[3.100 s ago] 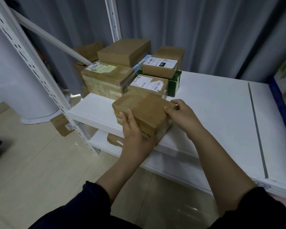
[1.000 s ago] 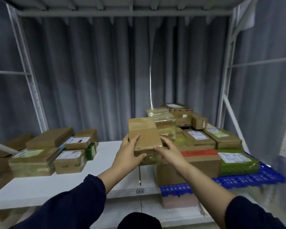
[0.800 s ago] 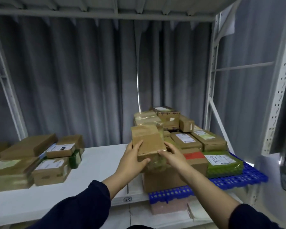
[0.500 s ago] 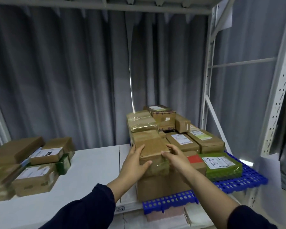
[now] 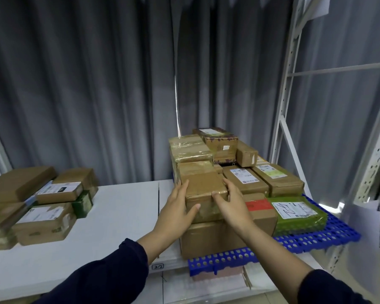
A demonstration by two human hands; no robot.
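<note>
Cardboard pretty much everywhere on this rack. Both hands were on a small brown taped box (image 5: pixel 201 185), which sat on top of a bigger carton (image 5: pixel 224 235) with a red patch on its lid, at the front left of the stack. The left hand (image 5: pixel 180 207) clasped the box's near left corner, fingers up along the side and thumb pressed across the front face. The right hand (image 5: pixel 230 202) gripped the right side, thumb on the front top edge and fingers curled over the top. The whole stack stood on a blue perforated mat (image 5: pixel 316 234) at the right end of the white shelf (image 5: pixel 119 216). A green-wrapped parcel (image 5: pixel 298 216) lay just beside the carton on its right, with labelled parcels behind. Another pile of parcels (image 5: pixel 46 218) sat well apart on the left, and a grey curtain (image 5: pixel 97 84) hung behind it all.
</note>
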